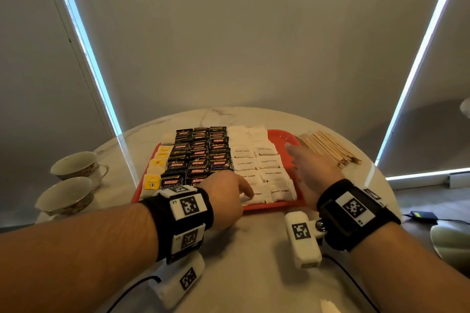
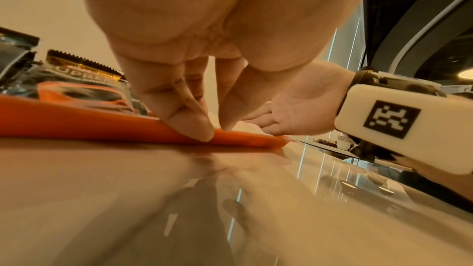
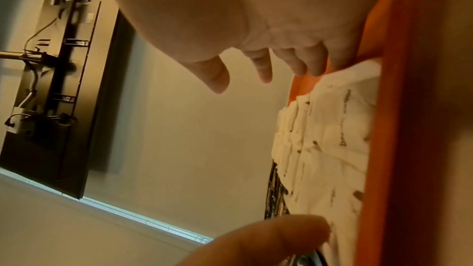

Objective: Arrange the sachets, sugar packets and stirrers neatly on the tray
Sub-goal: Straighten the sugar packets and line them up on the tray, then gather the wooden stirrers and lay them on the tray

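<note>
White sugar packets (image 1: 256, 168) lie in rows; both hands loose-fingered, gripping nothing.

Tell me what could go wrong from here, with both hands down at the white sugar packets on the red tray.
1. The left hand has a fingertip on the nearest brown sugar packet; a push could ride it over the tray lip.
2. The right hand lies open beside the packet columns; a sweep could skew those rows.
3. The stirrers sit loose on the table off the tray; the right wrist could scatter them.
</note>
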`<state>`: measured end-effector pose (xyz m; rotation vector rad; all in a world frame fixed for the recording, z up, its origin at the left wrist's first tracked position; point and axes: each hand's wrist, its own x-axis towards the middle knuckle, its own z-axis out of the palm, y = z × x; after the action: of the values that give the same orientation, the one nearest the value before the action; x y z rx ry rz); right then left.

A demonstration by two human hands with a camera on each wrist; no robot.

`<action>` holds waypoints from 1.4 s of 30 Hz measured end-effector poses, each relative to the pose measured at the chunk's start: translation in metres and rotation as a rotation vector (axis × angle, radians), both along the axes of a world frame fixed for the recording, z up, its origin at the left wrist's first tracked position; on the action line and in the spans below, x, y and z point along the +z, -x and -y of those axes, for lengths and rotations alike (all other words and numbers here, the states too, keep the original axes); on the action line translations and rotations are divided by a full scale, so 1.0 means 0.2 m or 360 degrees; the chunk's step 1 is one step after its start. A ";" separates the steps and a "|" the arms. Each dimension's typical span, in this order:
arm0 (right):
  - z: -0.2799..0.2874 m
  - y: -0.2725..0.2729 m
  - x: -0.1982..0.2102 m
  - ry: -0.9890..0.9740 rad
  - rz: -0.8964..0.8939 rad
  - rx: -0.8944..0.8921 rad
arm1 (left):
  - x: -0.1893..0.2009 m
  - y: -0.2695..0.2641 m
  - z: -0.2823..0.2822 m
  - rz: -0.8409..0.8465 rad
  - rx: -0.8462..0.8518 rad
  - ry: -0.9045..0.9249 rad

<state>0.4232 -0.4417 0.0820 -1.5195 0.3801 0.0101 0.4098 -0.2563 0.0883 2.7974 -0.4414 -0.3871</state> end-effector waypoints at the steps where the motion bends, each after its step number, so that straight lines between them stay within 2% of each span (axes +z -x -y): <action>1: 0.00 -0.01 -0.02 0.0000 0.0021 0.0026 | 0.00 0.00 0.00 0.0000 0.0012 -0.0005; 6: -0.01 -0.04 -0.06 0.0237 0.0088 0.0150 | 0.01 0.01 0.02 -0.0025 0.0025 -0.0052; 11: 0.01 -0.07 0.02 0.0090 0.0002 0.0070 | 0.01 0.01 0.01 0.0033 0.0039 0.0043; 14: 0.00 -0.11 0.04 0.0307 -0.0068 0.0202 | -0.01 0.01 -0.02 0.0145 0.0104 0.0066; 21: 0.11 -0.28 0.21 0.1162 -0.0050 0.0143 | 0.03 -0.02 -0.05 0.0203 0.0114 -0.0172; 25: 0.28 -0.46 0.19 0.1777 -0.0280 0.0237 | 0.05 -0.10 -0.08 0.0294 0.0189 -0.0297; 29: 0.36 -0.51 0.15 0.1853 -0.0548 0.0242 | 0.04 -0.21 -0.13 0.0350 0.0308 -0.0318; 36: 0.45 -0.59 0.13 0.1783 -0.0722 0.0355 | -0.01 -0.40 -0.18 0.0283 0.0461 -0.0226; 42: 0.39 -0.62 0.10 0.2099 -0.0702 0.0500 | -0.02 -0.52 -0.20 0.0238 0.0528 -0.0163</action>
<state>0.5473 -0.5188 0.1013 -2.8905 0.5275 0.4186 0.5137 -0.2170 0.0841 2.9384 0.0173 -0.1306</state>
